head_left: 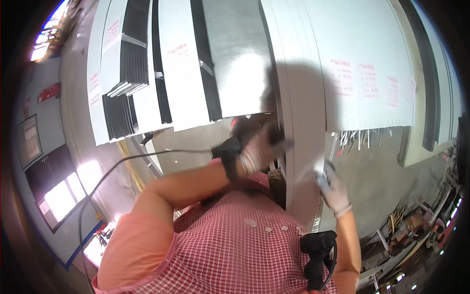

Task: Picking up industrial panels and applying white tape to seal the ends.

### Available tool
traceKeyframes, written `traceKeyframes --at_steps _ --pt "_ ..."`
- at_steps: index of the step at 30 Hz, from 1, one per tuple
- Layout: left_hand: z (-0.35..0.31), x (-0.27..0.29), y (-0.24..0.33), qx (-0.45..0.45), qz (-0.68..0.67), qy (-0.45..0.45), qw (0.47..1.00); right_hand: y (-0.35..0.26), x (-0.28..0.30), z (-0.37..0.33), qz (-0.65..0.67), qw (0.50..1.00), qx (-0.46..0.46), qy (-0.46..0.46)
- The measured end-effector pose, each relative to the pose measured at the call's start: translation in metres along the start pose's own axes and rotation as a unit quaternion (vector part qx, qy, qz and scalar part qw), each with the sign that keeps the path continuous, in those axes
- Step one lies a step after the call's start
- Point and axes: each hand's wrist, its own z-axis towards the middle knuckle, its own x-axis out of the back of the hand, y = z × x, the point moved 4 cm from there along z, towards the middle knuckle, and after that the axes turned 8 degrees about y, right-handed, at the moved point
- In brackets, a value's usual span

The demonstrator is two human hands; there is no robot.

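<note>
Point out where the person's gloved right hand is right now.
In the head view, the gloved right hand is right of centre, at the right edge of the long pale panel, above and right of the checked garment.

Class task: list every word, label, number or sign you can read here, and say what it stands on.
Three red print blocks on the white sheets at right: wording not copied out; fine lines too small.
Red print patches on the white strips at left: not copied out; fine lines too blurred.
Long panel by the left hand and right hand: no print seen.
</note>
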Motion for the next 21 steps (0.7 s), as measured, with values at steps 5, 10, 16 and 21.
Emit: traceKeyframes --at_steps 5,10,16,21 --pt "-0.088 -0.049 -0.037 -0.215 0.012 -0.080 0.973 -0.030 0.022 -0.041 -0.082 0.946 -0.196 -0.244" --pt "-0.086 -0.001 0.043 -0.024 0.015 -0.175 0.984 -0.143 0.049 0.044 -0.099 0.976 0.120 -0.154" --pt "-0.056 0.054 0.002 -0.190 0.144 -0.104 0.965 -0.073 0.082 0.089 0.060 0.976 -0.063 -0.201" --pt "0.047 0.005 -0.036 0.002 -0.177 -0.107 0.978 0.094 -0.018 0.127 0.270 0.948 -0.133 -0.099"
